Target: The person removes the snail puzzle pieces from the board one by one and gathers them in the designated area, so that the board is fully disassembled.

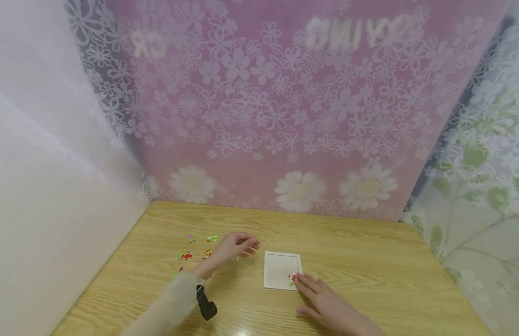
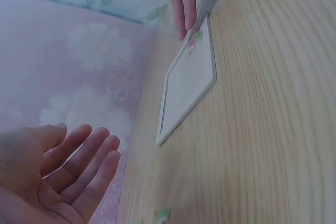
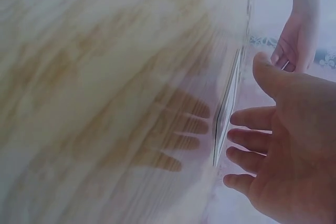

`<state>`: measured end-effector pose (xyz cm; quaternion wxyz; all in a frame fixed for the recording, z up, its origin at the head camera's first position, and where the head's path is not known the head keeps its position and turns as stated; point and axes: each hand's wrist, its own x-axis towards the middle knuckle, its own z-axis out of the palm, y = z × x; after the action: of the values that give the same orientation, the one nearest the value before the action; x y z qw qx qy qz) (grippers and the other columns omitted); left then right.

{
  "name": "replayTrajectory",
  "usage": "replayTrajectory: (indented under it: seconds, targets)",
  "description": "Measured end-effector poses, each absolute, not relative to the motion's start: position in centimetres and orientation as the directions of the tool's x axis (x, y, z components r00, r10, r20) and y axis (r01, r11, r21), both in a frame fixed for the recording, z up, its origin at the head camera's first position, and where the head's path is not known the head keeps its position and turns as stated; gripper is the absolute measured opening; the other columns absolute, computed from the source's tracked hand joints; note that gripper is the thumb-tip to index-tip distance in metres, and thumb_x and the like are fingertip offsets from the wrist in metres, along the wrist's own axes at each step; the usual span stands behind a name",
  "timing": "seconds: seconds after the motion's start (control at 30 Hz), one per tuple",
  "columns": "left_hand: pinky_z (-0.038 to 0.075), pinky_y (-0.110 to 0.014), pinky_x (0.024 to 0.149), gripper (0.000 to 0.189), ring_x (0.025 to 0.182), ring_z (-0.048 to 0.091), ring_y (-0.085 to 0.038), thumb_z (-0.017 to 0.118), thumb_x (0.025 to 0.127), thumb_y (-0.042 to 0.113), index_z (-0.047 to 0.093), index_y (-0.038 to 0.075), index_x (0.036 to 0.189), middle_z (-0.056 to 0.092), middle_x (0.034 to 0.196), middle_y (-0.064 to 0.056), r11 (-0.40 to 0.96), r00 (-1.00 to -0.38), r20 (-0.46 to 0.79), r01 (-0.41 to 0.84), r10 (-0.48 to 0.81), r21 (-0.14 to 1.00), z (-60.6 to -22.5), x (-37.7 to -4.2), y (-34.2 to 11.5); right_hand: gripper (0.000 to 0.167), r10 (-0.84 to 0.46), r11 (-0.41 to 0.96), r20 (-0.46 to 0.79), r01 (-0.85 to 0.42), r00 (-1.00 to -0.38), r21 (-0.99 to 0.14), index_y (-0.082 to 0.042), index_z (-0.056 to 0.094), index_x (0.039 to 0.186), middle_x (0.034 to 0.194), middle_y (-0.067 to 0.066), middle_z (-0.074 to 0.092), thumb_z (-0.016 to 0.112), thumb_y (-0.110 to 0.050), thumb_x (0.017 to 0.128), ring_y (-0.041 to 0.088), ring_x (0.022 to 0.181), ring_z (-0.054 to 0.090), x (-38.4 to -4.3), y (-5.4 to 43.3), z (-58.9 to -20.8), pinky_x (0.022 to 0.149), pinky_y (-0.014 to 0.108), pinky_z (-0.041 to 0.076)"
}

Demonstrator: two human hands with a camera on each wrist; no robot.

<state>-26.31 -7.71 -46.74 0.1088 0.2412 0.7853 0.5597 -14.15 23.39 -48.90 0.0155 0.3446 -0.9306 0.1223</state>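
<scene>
A white square puzzle tray [image 1: 280,268] with a raised rim lies on the wooden table. One puzzle piece [image 1: 292,279], printed red, white and green, lies in its near right corner. My right hand [image 1: 326,301] is at that corner, fingers extended, fingertips beside the piece; whether they touch it I cannot tell. My left hand [image 1: 234,247] hovers left of the tray with fingers loosely bent. Seen from the left wrist, this hand [image 2: 68,174] has nothing in it. Several colourful pieces [image 1: 186,255] lie on the table left of and under the left forearm, partly hidden by it.
The wooden table [image 1: 368,261] meets a pink floral backdrop [image 1: 251,116] at its far edge. A white wall [image 1: 45,186] stands at the left and a leaf-patterned curtain [image 1: 486,196] at the right. A black strap [image 1: 205,303] hangs from the left wrist.
</scene>
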Motion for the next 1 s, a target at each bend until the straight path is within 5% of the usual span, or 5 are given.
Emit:
replayTrajectory:
  seconds: [0.5, 1.0]
  targets:
    - [0.062, -0.041, 0.081, 0.033, 0.095, 0.074, -0.024, 0.056, 0.106, 0.025, 0.072, -0.001, 0.116, 0.075, 0.106, -0.013, 0.293, -0.831, 0.079, 0.281, 0.551, 0.914, -47.5, -26.2, -2.2, 0.067, -0.613, 0.766, 0.113, -0.623, -0.782, -0.161, 0.002, 0.052, 0.145, 0.150, 0.018, 0.051, 0.051, -0.050, 0.103, 0.041, 0.137, 0.048, -13.8, 24.8, -49.1, 0.104, 0.063, 0.042]
    - [0.054, -0.018, 0.063, 0.022, 0.085, 0.072, -0.013, 0.061, 0.103, 0.021, 0.076, 0.005, 0.107, 0.076, 0.097, -0.004, 0.422, -0.788, 0.025, 0.356, 0.615, 0.834, -49.2, -25.3, 1.3, 0.070, -0.626, 0.768, 0.094, -0.633, -0.774, -0.102, 0.003, 0.052, 0.145, 0.150, 0.016, 0.051, 0.049, -0.053, 0.103, 0.039, 0.137, 0.048, -13.8, 24.8, -49.3, 0.105, 0.061, 0.043]
